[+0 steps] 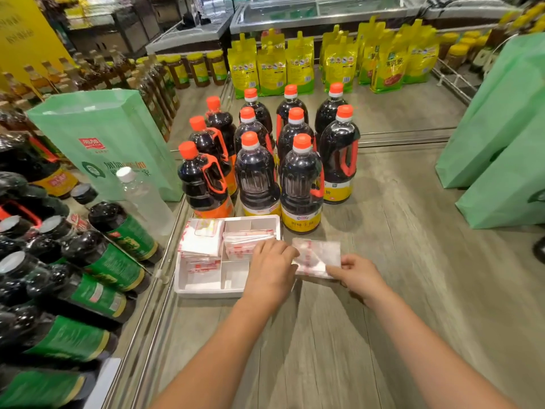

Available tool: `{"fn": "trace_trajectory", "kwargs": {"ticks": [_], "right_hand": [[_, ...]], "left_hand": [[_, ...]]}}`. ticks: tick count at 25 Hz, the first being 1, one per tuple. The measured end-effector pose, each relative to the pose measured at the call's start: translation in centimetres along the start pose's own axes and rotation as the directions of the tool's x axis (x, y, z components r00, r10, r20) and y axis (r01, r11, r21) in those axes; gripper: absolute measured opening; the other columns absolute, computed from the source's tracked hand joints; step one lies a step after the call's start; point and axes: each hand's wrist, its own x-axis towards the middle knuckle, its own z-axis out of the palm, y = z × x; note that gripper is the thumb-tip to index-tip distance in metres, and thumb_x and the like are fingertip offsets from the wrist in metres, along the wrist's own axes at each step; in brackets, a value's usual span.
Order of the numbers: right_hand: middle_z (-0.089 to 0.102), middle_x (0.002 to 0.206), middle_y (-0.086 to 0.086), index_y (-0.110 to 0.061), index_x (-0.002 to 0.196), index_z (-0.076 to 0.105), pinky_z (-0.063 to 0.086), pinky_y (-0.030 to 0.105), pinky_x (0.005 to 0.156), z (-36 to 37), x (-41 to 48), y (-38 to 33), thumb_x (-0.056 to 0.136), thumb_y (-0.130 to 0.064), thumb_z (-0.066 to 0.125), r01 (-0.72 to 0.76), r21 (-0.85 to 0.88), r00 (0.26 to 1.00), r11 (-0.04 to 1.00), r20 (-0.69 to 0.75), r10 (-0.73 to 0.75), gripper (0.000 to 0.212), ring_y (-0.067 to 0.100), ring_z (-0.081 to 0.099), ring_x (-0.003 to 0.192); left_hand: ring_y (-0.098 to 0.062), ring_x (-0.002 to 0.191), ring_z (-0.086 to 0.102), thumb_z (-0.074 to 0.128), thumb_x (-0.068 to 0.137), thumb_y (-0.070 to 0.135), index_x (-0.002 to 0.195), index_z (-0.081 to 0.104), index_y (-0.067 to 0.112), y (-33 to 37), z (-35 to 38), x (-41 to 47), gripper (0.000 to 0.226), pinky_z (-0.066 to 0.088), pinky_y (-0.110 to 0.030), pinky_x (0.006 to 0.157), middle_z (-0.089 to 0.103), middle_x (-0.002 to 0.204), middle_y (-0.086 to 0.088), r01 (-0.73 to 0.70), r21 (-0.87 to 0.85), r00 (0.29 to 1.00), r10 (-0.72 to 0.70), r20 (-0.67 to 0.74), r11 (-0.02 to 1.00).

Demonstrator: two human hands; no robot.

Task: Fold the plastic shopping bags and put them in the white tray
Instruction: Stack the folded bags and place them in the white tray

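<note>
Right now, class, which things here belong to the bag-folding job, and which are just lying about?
Job: tray; stacked bags in it; folded bag beside it, held by left hand and right hand.

Lying about: dark bottles; green bags; yellow pouches; clear bottle.

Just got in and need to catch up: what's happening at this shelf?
A person holds a folded plastic bag between both hands. The left hand is at its left edge and the right hand pinches its near right corner, just right of the white tray. The tray already holds several folded bags.
</note>
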Motion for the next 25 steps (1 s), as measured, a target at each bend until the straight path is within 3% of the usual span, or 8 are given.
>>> {"fn": "trace_trajectory", "kwargs": {"ticks": [4,8,11,13,16,18,21,25], "right_hand": [[0.069,0.085,0.0,-0.024,0.099,0.068,0.038,0.021,0.048,-2.3,-1.5,0.9,0.089,-0.016,0.072,0.062,0.06,0.996,0.996,0.054,-0.065,0.013,0.008,0.053,0.06],[0.074,0.102,0.002,-0.019,0.115,0.066,0.042,0.012,0.053,-2.6,-2.7,1.6,0.091,-0.015,0.07,0.131,0.052,0.988,0.99,0.072,-0.135,0.025,-0.002,0.06,0.063],[0.075,0.106,0.0,-0.022,0.117,0.067,0.056,0.026,0.073,-2.6,-3.9,1.6,0.09,-0.018,0.072,0.172,0.088,0.982,0.981,0.06,-0.177,0.028,0.009,0.07,0.083],[0.074,0.103,-0.004,-0.027,0.114,0.067,0.057,0.028,0.073,-2.6,-5.1,0.7,0.09,-0.021,0.072,0.193,0.108,0.979,0.975,0.047,-0.198,0.025,0.013,0.071,0.084],[0.073,0.101,-0.004,-0.025,0.114,0.067,0.054,0.027,0.067,-1.8,-6.3,-0.6,0.088,-0.025,0.073,0.247,0.101,0.967,0.964,0.035,-0.252,0.026,0.016,0.068,0.08],[0.07,0.105,-0.005,-0.025,0.116,0.063,0.053,0.028,0.067,-0.9,-7.0,-1.9,0.087,-0.028,0.074,0.272,0.114,0.961,0.956,0.024,-0.276,0.031,0.014,0.065,0.077],[0.061,0.113,-0.015,-0.032,0.123,0.056,0.055,0.026,0.074,0.7,-7.5,-3.9,0.086,-0.033,0.075,0.305,0.057,0.952,0.951,0.004,-0.305,0.041,0.011,0.065,0.085],[0.059,0.119,-0.014,-0.032,0.123,0.054,0.056,0.031,0.085,3.0,-7.3,-5.7,0.081,-0.041,0.078,0.339,0.04,0.94,0.94,0.014,-0.34,0.05,0.012,0.063,0.102]], "left_hand": [[-0.024,0.102,0.057,0.074,0.079,0.034,0.104,0.064,0.022,1.5,0.3,-0.6,0.03,0.025,-0.041,0.107,0.063,0.097,0.004,0.055,0.015,0.998,-0.055,-0.022,0.998],[-0.018,0.126,0.048,0.061,0.093,0.037,0.136,0.046,0.023,3.2,-0.6,-0.9,0.048,0.002,-0.046,0.122,0.061,0.121,0.005,0.162,-0.066,0.985,-0.158,0.069,0.985],[-0.012,0.122,0.052,0.059,0.096,0.034,0.137,0.045,0.026,3.8,-1.6,-1.0,0.044,-0.003,-0.041,0.123,0.064,0.115,0.01,0.226,-0.237,0.974,-0.221,0.047,0.945],[-0.006,0.114,0.055,0.057,0.098,0.037,0.133,0.049,0.028,3.7,-2.3,-1.2,0.037,0.004,-0.039,0.122,0.063,0.106,0.016,0.215,-0.322,0.974,-0.226,0.005,0.922],[0.011,0.099,0.052,0.058,0.097,0.04,0.116,0.06,0.031,2.4,-3.1,-1.9,0.021,0.03,-0.036,0.108,0.06,0.092,0.023,0.217,-0.458,0.97,-0.242,0.006,0.862],[0.008,0.089,0.055,0.062,0.096,0.038,0.103,0.063,0.03,1.3,-4.0,-2.6,0.011,0.044,-0.034,0.091,0.062,0.088,0.02,0.214,-0.542,0.967,-0.254,0.001,0.813],[0.003,0.087,0.059,0.063,0.096,0.03,0.096,0.063,0.025,0.1,-5.4,-3.8,0.005,0.045,-0.021,0.074,0.065,0.088,0.013,0.256,-0.633,0.951,-0.307,0.031,0.73],[0.005,0.088,0.061,0.065,0.095,0.027,0.089,0.06,0.025,-1.9,-6.8,-5.2,0.008,0.042,-0.014,0.071,0.067,0.087,0.012,0.289,-0.696,0.918,-0.397,0.006,0.657]]}}
